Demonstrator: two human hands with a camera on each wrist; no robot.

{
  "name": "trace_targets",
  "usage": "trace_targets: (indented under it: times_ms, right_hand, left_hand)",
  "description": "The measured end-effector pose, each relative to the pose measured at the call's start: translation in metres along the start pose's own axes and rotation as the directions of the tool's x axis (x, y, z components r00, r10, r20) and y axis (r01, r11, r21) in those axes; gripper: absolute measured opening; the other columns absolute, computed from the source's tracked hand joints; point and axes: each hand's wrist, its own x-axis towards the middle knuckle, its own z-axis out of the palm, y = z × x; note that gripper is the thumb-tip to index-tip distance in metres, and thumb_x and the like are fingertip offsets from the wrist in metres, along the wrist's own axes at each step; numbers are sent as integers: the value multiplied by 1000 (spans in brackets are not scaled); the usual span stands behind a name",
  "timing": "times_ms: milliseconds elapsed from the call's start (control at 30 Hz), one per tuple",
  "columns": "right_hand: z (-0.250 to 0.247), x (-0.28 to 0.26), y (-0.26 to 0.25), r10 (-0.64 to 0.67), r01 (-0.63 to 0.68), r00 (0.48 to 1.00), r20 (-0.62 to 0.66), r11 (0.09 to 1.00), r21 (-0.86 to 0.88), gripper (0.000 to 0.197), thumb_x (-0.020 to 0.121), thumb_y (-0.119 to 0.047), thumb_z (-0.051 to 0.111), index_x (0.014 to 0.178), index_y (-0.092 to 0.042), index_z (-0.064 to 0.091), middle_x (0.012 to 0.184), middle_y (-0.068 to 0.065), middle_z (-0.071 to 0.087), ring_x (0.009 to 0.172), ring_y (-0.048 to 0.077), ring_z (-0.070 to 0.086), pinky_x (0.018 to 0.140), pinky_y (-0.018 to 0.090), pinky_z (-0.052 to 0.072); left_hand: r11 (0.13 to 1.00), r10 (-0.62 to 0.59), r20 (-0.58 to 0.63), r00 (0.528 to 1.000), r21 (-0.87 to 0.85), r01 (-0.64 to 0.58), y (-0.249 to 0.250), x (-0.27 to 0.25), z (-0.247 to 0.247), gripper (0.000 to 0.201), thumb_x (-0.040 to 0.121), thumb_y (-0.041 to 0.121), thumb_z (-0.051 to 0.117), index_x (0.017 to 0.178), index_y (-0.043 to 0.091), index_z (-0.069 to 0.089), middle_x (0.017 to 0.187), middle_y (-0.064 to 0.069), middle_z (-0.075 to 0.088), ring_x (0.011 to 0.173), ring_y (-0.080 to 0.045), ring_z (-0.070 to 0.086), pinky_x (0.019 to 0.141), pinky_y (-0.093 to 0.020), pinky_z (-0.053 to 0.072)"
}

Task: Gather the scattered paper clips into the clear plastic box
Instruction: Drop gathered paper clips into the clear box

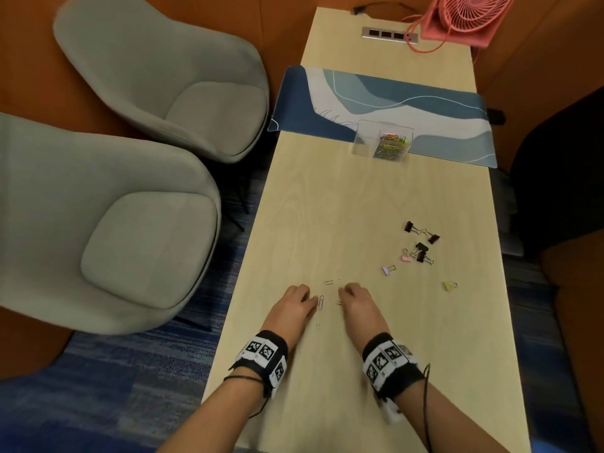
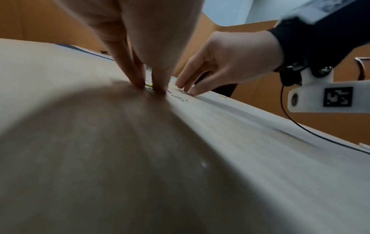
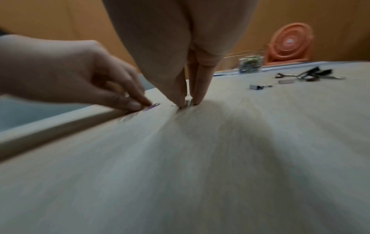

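The clear plastic box holds a heap of coloured paper clips and stands far up the table, on the edge of a blue mat. Several loose paper clips lie near the front, between my hands. My left hand has thumb and forefinger tips down on the wood, pinching a clip, with a purple clip right beside them. My right hand pinches a pale clip between thumb and finger on the table top. Both hands work a few centimetres apart.
A group of black binder clips, plus pink, purple and yellow ones, lies to the right of my hands. A pink fan stands at the far end. Two grey chairs flank the table's left edge.
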Motion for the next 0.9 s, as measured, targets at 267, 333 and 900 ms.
trace_targets:
  times_ms: [267,333,900]
  right_hand:
    - [-14,45,-22,-17,15,997,-73,1000,-23,57,81,16,46,135,-3,45,140,17,42,121,31,45,94,33,47]
    - [-9,37,-25,-75,73,997,-15,991,-116,54,89,8,40,141,-2,36,150,19,29,133,32,33,104,33,40]
    - [4,30,1,-96,101,991,-97,994,51,7,76,1,70,70,1,72,93,18,64,78,34,62,67,35,54]
  left_hand:
    - [996,-82,15,997,-27,82,4,-11,-8,30,76,-4,69,103,8,72,90,-8,62,78,-27,59,63,-37,54]
    - [997,-74,25,997,-19,74,5,-19,-9,51,80,-6,60,129,10,60,103,-11,59,91,-28,56,71,-37,54]
    - [996,-66,-58,996,-70,61,18,-30,16,9,75,-1,74,77,6,69,87,-7,64,78,-25,60,61,-34,55]
